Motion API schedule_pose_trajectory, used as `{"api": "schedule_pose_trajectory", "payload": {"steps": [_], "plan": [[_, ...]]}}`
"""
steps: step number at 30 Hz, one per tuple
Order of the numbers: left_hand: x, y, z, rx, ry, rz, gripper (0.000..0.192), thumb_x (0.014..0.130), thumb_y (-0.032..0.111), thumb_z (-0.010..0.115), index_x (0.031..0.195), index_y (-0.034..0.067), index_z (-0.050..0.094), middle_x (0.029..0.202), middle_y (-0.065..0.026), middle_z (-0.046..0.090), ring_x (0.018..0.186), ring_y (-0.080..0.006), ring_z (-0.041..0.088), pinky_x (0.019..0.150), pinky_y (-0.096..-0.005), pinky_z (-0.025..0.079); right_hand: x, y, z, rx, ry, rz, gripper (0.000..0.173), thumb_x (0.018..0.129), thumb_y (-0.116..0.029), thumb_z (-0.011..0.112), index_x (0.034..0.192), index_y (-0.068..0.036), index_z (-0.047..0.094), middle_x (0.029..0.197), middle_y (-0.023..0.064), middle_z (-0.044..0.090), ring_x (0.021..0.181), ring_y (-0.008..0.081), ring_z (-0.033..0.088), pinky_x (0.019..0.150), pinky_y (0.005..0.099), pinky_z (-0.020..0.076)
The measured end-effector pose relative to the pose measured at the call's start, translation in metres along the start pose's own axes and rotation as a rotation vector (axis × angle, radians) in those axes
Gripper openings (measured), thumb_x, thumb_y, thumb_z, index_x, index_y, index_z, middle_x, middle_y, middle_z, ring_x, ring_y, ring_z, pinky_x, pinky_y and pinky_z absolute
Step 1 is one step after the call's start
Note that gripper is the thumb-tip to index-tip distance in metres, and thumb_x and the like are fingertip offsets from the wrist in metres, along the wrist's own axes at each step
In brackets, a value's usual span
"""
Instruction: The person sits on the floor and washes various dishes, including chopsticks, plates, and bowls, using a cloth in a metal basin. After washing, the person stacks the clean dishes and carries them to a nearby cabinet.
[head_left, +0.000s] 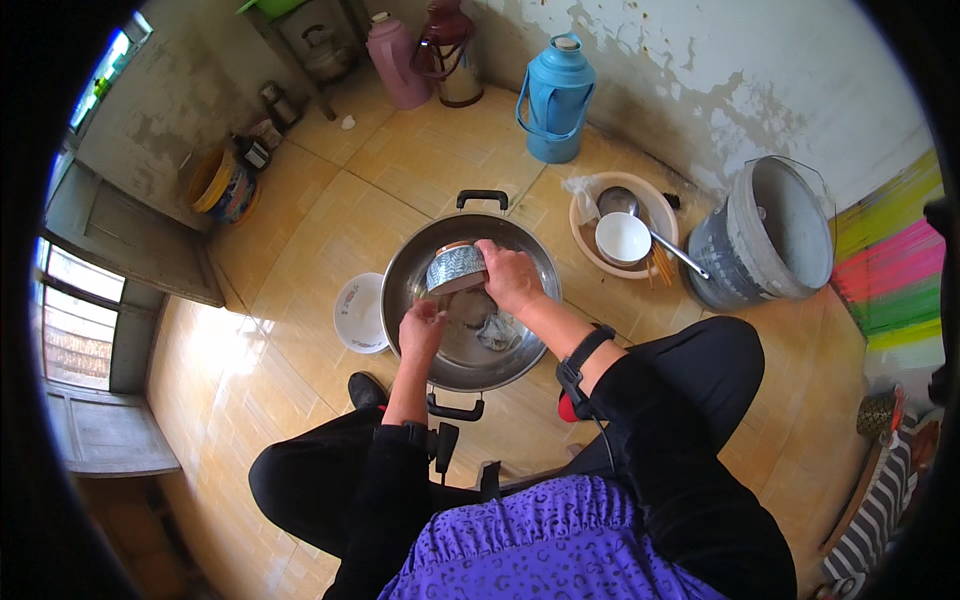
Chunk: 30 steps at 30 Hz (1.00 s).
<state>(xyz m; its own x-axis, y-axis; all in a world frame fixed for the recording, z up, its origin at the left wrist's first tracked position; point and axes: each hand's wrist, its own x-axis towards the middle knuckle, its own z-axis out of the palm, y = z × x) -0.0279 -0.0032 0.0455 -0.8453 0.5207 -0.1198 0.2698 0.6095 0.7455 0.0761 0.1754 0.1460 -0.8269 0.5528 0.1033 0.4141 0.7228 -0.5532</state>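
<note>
My right hand (514, 276) grips a blue-and-white patterned bowl (455, 268) by its side. The bowl is tipped over, with its brownish foot upward, above a wide metal pan (390, 255) that has two black handles. Just below the bowl's rim is my left hand (421, 328), its fingers bent and partly blurred; whether they touch the bowl is unclear. Cloudy water and a crumpled pale cloth (497, 332) lie in the pan. A white plate with a floral pattern (357, 313) rests on the floor against the pan's left side.
To the right, a pale plastic basin (583, 251) holds a white bowl (623, 238), a metal ladle (619, 201) and chopsticks (661, 267). Beside it leans a grey bucket (720, 259). A blue thermos flask (556, 105) stands by the wall. My knees flank the pan's near side.
</note>
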Motion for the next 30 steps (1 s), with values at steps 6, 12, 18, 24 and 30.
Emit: {"api": "schedule_pose_trajectory", "payload": {"steps": [6, 12, 18, 24, 30], "plan": [[-0.001, 0.000, 0.000, 0.171, 0.013, -0.017, 0.039, 0.071, 0.024, 0.073, 0.104, 0.005, 0.062, 0.103, -0.0154, 0.061, 0.098, -0.0322, 0.058, 0.085, -0.0418, 0.046, 0.004, 0.011, 0.016, 0.175, 0.210, -0.196, 0.034, 0.074, -0.007, 0.058, 0.107, -0.007, 0.053, 0.085, 0.0202, 0.064, 0.078, 0.0386, 0.062, 0.070, 0.0466, 0.0501], [-0.003, 0.005, 0.005, 0.133, -0.018, 0.014, 0.042, 0.073, 0.023, 0.070, 0.106, 0.000, 0.061, 0.102, -0.0188, 0.064, 0.099, -0.0307, 0.061, 0.087, -0.0369, 0.047, 0.024, 0.033, 0.005, 0.791, 0.110, 0.422, 0.023, 0.084, -0.012, 0.045, 0.089, 0.007, 0.057, 0.050, 0.0143, 0.058, 0.045, 0.0245, 0.061, 0.049, 0.0364, 0.0513], [-0.003, 0.011, 0.011, 0.088, -0.127, -0.076, 0.045, 0.074, 0.027, 0.070, 0.108, -0.001, 0.060, 0.106, -0.0193, 0.063, 0.101, -0.0312, 0.060, 0.087, -0.0372, 0.046, 0.079, 0.100, -0.035, 0.998, 0.222, 0.656, 0.022, 0.080, -0.010, 0.048, 0.085, 0.008, 0.060, 0.063, 0.0146, 0.062, 0.045, 0.0191, 0.060, 0.037, 0.0306, 0.0478], [0.006, 0.013, 0.020, 0.011, -0.135, -0.076, 0.043, 0.077, 0.023, 0.068, 0.110, -0.002, 0.059, 0.108, -0.0186, 0.063, 0.104, -0.0305, 0.059, 0.090, -0.0364, 0.045, 0.105, 0.185, 0.000, 0.880, -0.033, 0.962, 0.018, 0.082, -0.011, 0.047, 0.088, 0.002, 0.058, 0.064, 0.0109, 0.059, 0.046, 0.0172, 0.055, 0.042, 0.0303, 0.0479], [0.025, 0.004, 0.025, -0.204, -0.191, -0.182, 0.039, 0.079, 0.018, 0.067, 0.111, -0.003, 0.058, 0.103, -0.0129, 0.064, 0.096, -0.0190, 0.060, 0.085, -0.0298, 0.046, 0.096, 0.239, 0.096, 0.948, -0.291, 1.171, 0.017, 0.083, -0.014, 0.047, 0.088, -0.003, 0.059, 0.068, 0.0096, 0.061, 0.048, 0.0192, 0.057, 0.046, 0.0348, 0.0515]]}}
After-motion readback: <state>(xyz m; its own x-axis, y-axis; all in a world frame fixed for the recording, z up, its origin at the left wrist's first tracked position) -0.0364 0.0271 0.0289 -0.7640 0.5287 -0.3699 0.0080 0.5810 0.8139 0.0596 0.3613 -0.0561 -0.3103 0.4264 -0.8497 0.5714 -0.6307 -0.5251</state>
